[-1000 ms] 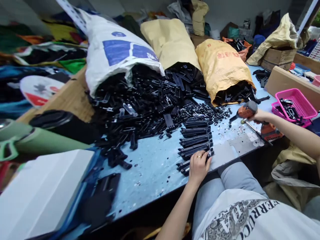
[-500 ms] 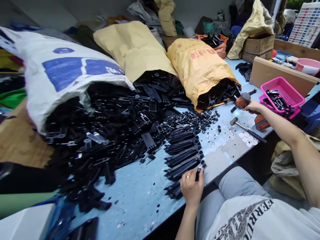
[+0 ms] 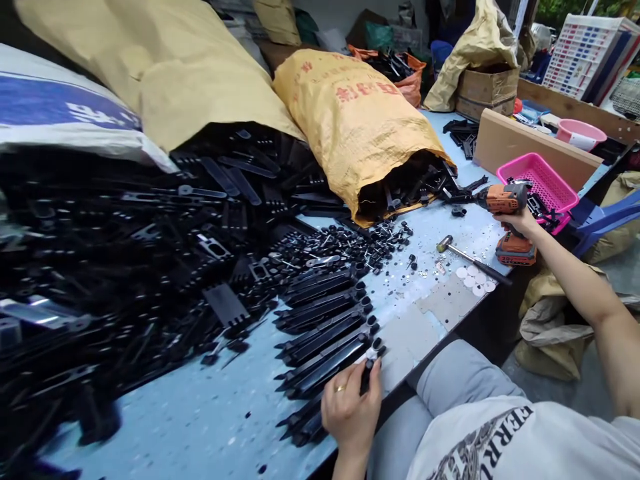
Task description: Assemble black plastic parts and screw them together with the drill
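My left hand, a ring on one finger, rests on the nearest of a row of long black plastic parts laid side by side on the light blue table; its fingers curl over the end of that part. Far to the right, my right hand grips the handle of an orange and black cordless drill, which stands on its battery at the table's edge. A small hammer lies just left of the drill, with white discs and small black screws scattered around it.
A big heap of black plastic parts spills from a white and blue sack and two tan sacks. A pink basket, a cardboard box and a pink bowl stand at the right. My lap sits below the table edge.
The view has swung to the right and drawn closer. My right hand has raised the drill from lying on its side to standing upright. My left hand stays on the nearest black part.
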`<state>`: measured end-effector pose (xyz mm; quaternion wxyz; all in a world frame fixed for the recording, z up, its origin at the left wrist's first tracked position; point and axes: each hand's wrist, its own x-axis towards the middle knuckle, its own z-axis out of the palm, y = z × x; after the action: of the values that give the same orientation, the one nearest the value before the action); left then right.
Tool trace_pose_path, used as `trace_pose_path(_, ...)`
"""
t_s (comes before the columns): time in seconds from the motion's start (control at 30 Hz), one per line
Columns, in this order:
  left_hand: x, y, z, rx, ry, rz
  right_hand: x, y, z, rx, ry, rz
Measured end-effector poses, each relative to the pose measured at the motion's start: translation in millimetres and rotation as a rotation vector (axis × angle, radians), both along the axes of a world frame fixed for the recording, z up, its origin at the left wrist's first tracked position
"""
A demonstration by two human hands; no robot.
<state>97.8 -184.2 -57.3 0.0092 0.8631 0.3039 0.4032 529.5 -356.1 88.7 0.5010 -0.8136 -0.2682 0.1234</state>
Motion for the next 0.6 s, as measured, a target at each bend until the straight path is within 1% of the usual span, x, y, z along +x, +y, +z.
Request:
trace_pose_path(0.1, 1.4, -0.2, 1.1, -0.01, -0.01, -0.01, 5.9, 3.9, -2.0, 0.001, 0.001, -0.005)
trace_pose_path(0.17, 2.4, -1.2, 2.4, -0.024, -0.015, -0.005, 11.4, 16.7, -4.8, -0.025, 0.002, 0.026)
trace_pose_path(0.23, 3.2, -3.0, 3.3, -0.034, -0.014, 0.004, 16.3, 36.5, -8.4, -0.099, 0.018, 0.07)
trace_pose_path(0.33, 2.9, -6.1, 4.9, -0.013, 0.002, -0.002, 19.2, 69.0, -14.4, -0.271, 0.06, 0.149)
trace_pose_path(0.43, -1.3, -7.7, 10.0, -0.04, 0.051, -0.046, 16.7, 89.8, -18.3, -0.386, 0.074, 0.215)
trace_pose_path(0.5, -8.6, -6.6, 16.5, -0.084, 0.119, -0.085, 13.9, 94.5, -18.9, -0.439, 0.036, 0.219)
trace_pose_path(0.53, -14.3, -5.3, 20.3, -0.094, 0.148, -0.088, 12.5, 94.9, -18.5, -0.486, -0.022, 0.209)
trace_pose_path(0.6, -30.0, -0.9, 27.5, -0.082, 0.18, -0.042, 9.2, 94.3, -16.2, -0.596, -0.188, 0.167)
